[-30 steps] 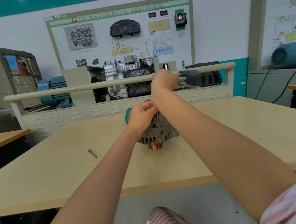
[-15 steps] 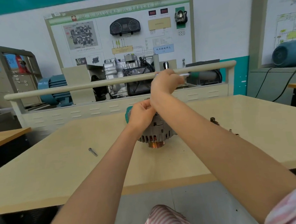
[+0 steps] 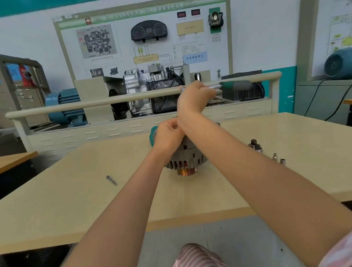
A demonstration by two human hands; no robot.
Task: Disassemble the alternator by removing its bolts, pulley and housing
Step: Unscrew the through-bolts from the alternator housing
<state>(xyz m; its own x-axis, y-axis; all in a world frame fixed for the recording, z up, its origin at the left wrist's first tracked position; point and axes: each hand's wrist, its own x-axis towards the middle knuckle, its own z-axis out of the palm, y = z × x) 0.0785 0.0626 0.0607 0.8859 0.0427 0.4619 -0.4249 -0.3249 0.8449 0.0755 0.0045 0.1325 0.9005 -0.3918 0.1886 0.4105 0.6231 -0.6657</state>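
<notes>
Fingers of the left hand [image 3: 168, 135] were curled tight over the top of the alternator [image 3: 186, 159], gripping the upper housing; the fingertips themselves were hidden behind the knuckles. Fingers of the right hand [image 3: 194, 99] were wrapped round the metal shank of a ratchet wrench [image 3: 228, 86], whose green handle stuck out to the right, level with the rail behind the desk [image 3: 72, 201].

Alternator stood upright on its copper-coloured pulley [image 3: 186, 171], near the middle of the desk, directly under the left hand and below the right wrist. The right forearm crossed in front of it and hid its right side. Where the tool head met a bolt could not be seen.

Risks, as judged:
- The pulley is a narrow foot. A hard sideways pull on the wrench could tip or spin the body if the left-hand grip slackened.
- The right hand gripped near the head, not on the handle; leverage looked poor, and a socket sitting badly could slip off and round the bolt.
- A sudden release could drive the knuckles into the housing fins.

One loose bolt [image 3: 111, 180] lay well to the left of the alternator. Small sockets [image 3: 275, 156] stood to the right, near enough for a swinging arm to scatter them.
</notes>
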